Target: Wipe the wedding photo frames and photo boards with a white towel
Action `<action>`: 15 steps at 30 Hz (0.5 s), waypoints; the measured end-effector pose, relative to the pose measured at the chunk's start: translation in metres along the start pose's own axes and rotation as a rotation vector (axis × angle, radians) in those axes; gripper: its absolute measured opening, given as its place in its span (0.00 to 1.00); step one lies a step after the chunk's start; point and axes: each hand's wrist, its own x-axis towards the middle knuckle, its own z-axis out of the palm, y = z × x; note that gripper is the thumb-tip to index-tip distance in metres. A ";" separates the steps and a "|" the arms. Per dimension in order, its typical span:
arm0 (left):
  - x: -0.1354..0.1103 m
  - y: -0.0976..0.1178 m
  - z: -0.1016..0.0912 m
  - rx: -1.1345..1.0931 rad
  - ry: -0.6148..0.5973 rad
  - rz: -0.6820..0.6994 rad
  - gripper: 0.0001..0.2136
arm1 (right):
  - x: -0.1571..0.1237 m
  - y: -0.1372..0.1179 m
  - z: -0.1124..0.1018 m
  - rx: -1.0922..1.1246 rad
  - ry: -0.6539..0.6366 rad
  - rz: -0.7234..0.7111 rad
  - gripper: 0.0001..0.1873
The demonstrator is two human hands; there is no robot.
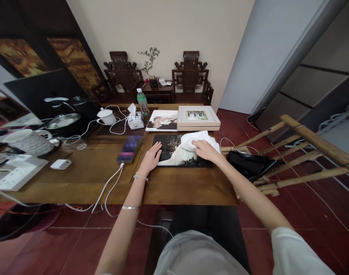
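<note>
Resting an open left hand point(151, 156) on the left side of a dark photo panel point(177, 156) near the worktop's point(180, 187) front right corner; gripping a bunched white cloth point(195, 138) on it with the right hand point(206, 150).

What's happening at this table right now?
A person's right hand holds a white cloth on the right part of a dark picture panel, which lies flat on the wooden table. The left hand rests at the panel's left edge. Just beyond lie another picture and a cream frame.
</note>
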 end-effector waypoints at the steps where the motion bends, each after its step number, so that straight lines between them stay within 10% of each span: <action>1: 0.000 0.000 0.000 -0.003 0.000 -0.002 0.20 | 0.010 0.005 -0.003 0.015 -0.003 0.009 0.15; 8: 0.000 -0.002 0.000 -0.007 0.003 -0.001 0.20 | 0.047 0.025 -0.010 0.041 0.055 0.053 0.18; 15: 0.000 0.001 0.000 -0.008 -0.001 -0.009 0.20 | -0.010 -0.006 0.003 -0.028 0.039 0.062 0.15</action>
